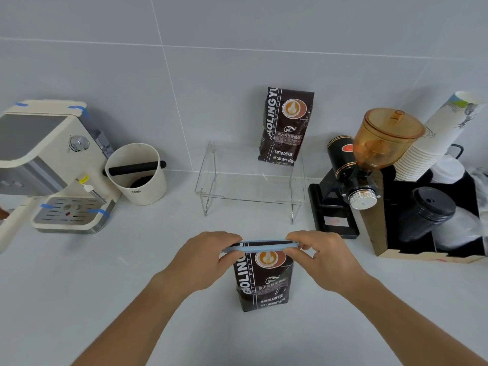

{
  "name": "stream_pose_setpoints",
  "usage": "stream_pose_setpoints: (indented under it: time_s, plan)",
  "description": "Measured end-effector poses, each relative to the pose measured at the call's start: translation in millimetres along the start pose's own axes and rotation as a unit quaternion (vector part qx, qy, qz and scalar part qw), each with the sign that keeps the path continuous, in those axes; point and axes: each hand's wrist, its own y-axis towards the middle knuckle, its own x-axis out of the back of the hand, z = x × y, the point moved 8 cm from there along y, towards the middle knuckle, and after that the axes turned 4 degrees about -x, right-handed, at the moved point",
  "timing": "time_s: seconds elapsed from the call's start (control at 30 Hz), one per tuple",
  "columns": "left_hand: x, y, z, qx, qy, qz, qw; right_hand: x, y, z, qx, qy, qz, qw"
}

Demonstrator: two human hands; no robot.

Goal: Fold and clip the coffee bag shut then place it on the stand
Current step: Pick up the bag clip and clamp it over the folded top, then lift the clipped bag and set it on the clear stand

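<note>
A dark brown coffee bag (264,283) stands upright on the grey counter in front of me, its top folded over. A long light-blue clip (260,247) lies across that folded top. My left hand (204,256) pinches the clip's left end and my right hand (320,256) pinches its right end. Whether the clip is snapped closed is hidden by my fingers. Behind the bag stands a clear acrylic stand (250,199). A second coffee bag (286,126) rests on it, leaning against the wall.
An espresso machine (52,165) and a cream knock box (137,173) stand at the left. A black grinder with an amber hopper (353,175) stands right of the stand. A box with stacked paper cups and black lids (427,202) fills the right edge.
</note>
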Motion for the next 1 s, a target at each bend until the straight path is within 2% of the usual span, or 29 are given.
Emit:
stream_pose_setpoints:
  time_s: [0.1, 0.2, 0.3, 0.37, 0.5, 0.6, 0.7, 0.8, 1.0]
  plan:
    - [-2.3, 0.2, 2.3, 0.008, -0.015, -0.014, 1.0, -0.2, -3.4, -0.3, 0.003, 0.01, -0.009, 1.0]
    - [-0.1, 3.9, -0.8, 0.002, -0.025, -0.013, 1.0, -3.3, -2.9, -10.7, -0.031, 0.042, -0.009, 0.999]
    - [0.4, 4.8, 6.2, 0.042, -0.134, -0.031, 0.99, -6.3, 0.9, -23.1, -0.081, 0.096, 0.01, 0.992]
    - [-3.6, 2.4, 13.0, 0.072, -0.232, -0.044, 0.969, -11.7, 2.4, -28.3, -0.1, 0.138, 0.034, 0.985]
    - [-31.3, -11.5, 31.9, 0.15, -0.4, -0.036, 0.903, -33.7, 1.4, -45.0, -0.164, 0.249, 0.101, 0.949]
    - [-52.2, -17.3, 32.8, 0.157, -0.437, -0.016, 0.886, -51.9, -5.6, -63.4, -0.217, 0.264, 0.148, 0.928]
    - [-61.1, -17.0, 36.9, 0.175, -0.466, -0.041, 0.866, -75.2, -15.5, -76.2, -0.26, 0.27, 0.199, 0.906]
    - [-65.7, -16.5, 38.4, 0.187, -0.491, -0.056, 0.849, -93.8, -21.3, -82.1, -0.299, 0.308, 0.213, 0.878]
    - [-88.7, -30.0, 33.2, 0.228, -0.533, -0.114, 0.807, -109.1, -25.3, -85.3, -0.309, 0.301, 0.198, 0.88]
